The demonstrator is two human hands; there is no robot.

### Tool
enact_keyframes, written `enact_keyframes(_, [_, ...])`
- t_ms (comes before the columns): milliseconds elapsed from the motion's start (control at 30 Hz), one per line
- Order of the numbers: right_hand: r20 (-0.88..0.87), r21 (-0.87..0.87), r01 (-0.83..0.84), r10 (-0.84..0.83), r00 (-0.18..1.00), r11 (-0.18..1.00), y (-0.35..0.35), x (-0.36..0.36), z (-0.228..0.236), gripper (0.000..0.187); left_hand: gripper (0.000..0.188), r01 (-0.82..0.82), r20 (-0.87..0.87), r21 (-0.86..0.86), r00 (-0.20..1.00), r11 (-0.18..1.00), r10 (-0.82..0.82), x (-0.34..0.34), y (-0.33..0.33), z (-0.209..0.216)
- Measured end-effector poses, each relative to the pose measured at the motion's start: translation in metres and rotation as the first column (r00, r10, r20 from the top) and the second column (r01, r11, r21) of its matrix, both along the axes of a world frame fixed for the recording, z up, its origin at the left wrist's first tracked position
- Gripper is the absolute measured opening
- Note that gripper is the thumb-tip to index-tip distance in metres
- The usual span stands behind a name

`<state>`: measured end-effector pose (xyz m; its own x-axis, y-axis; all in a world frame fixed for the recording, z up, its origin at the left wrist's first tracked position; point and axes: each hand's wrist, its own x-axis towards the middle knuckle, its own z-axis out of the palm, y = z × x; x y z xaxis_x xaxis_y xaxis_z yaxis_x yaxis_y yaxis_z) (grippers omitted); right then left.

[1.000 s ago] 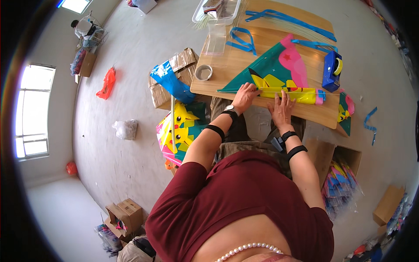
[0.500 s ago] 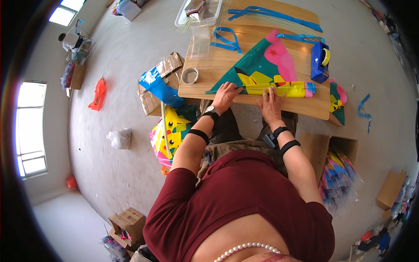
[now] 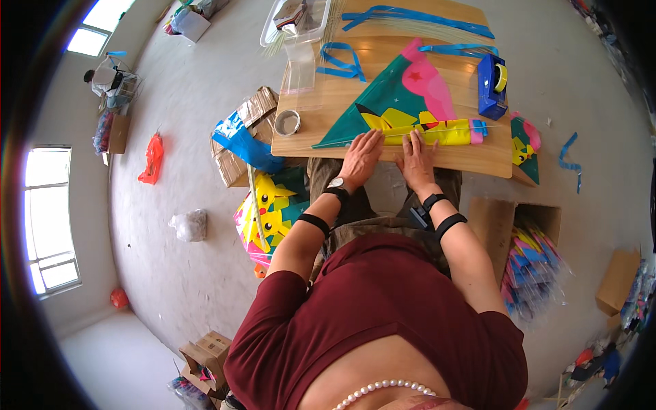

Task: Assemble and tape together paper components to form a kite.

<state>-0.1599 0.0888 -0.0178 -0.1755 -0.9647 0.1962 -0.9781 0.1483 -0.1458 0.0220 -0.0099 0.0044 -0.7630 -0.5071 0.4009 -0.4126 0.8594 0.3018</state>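
A triangular kite (image 3: pixel 383 85) of thin printed sheet, green, pink and yellow, lies on the wooden table (image 3: pixel 301 140). Its near edge is folded or rolled over into a yellow strip (image 3: pixel 451 133), and a thin pale rod (image 3: pixel 492 128) runs along it. My left hand (image 3: pixel 361 161) rests with outstretched fingers on the strip, left of its middle. Beside it my right hand (image 3: pixel 415 162) presses the same strip, fingers straight and slightly apart. Neither hand grasps anything. Part of the near edge is hidden under my fingers.
A blue tape dispenser (image 3: pixel 490 92) stands at the table's right, a tape roll (image 3: pixel 287 123) at its left edge. Blue strips (image 3: pixel 342 65) and a clear plastic tub (image 3: pixel 268 27) lie farther back. An open carton (image 3: pixel 540 215) of packed kites sits on the floor at right.
My left hand has moved right along the folded strip, nearer my right hand, and now lies flatter. My right hand has shifted little. The whole view has tilted slightly.
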Motion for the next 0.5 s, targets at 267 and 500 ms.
enact_keyframes(267, [0.036,-0.016,-0.049,0.050,0.998,0.999,0.008,-0.008,0.011,0.061,0.050,-0.048,0.102,0.042,0.994,0.998,0.043,0.000,0.010,-0.010])
enact_keyframes(500, [0.019,0.015,-0.179,0.179,0.984,0.984,0.050,-0.096,0.026,0.059,0.053,-0.053,0.084,0.053,0.995,0.997,0.048,0.001,0.011,-0.007])
